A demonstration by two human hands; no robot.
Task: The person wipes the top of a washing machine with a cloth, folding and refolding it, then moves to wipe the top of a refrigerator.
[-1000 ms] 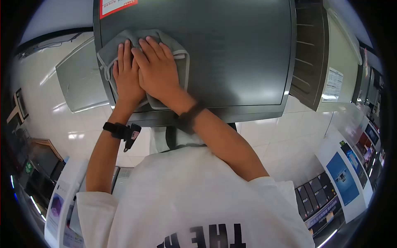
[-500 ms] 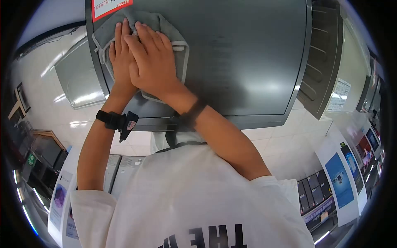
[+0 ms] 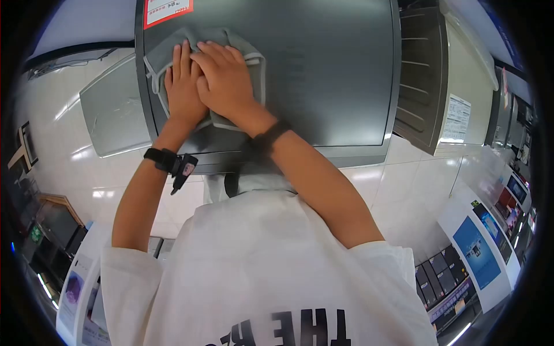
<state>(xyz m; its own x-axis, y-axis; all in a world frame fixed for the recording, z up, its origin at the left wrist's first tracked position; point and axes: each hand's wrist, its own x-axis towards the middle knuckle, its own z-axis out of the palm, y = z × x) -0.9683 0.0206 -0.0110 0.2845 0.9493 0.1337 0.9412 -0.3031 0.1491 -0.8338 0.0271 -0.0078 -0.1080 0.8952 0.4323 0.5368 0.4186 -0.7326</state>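
Observation:
Both palms lie flat on a grey cloth (image 3: pixel 257 81) with pale edging, which is spread over the left part of a large dark glossy panel (image 3: pixel 334 75). My left hand (image 3: pixel 186 86) rests on the cloth with its fingers extended forward. Partly over its inner side, my right hand (image 3: pixel 228 81) presses on the same cloth, fingers extended and slightly bent. A label with a red border (image 3: pixel 167 10) is on the panel's upper left corner, beyond the cloth. Black bands are on both wrists.
A clear-looking sheet (image 3: pixel 115 109) is left of the panel. To the right stands a pale appliance (image 3: pixel 470 86) with a dark ribbed side and a paper label. Posters (image 3: pixel 476 251) and dark boxes (image 3: pixel 441 274) are at the lower right, over a tiled floor.
In the view, the panel's right edge has shifted left and its front edge up. Both hands and the cloth appear slightly lower and farther right relative to the frame, the hands still on the cloth.

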